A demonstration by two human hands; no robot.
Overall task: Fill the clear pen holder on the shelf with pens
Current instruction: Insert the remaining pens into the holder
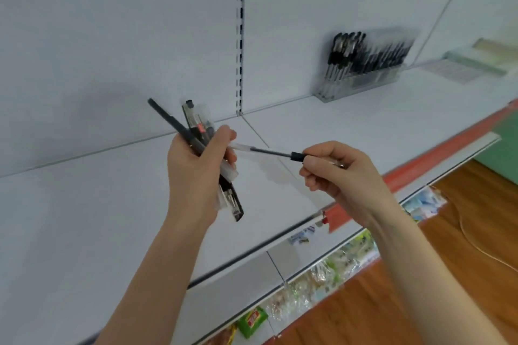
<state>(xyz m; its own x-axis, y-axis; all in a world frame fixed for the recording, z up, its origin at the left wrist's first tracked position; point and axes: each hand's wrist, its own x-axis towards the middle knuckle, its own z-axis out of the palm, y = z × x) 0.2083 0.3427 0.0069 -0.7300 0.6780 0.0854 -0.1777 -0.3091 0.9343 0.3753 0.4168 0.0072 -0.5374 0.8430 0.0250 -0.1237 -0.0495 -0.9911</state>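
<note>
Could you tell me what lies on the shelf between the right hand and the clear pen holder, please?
Nothing: in the head view only bare white shelf separates the right hand, which holds one pen, from the pen holder.

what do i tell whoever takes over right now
Left hand grips a bundle of pens, upright over the shelf.
Right hand pinches a single pen, level between the hands.
Holder stands at the shelf's back right, many pens already in it.
To do: single pen into the holder, then the bundle.
</note>
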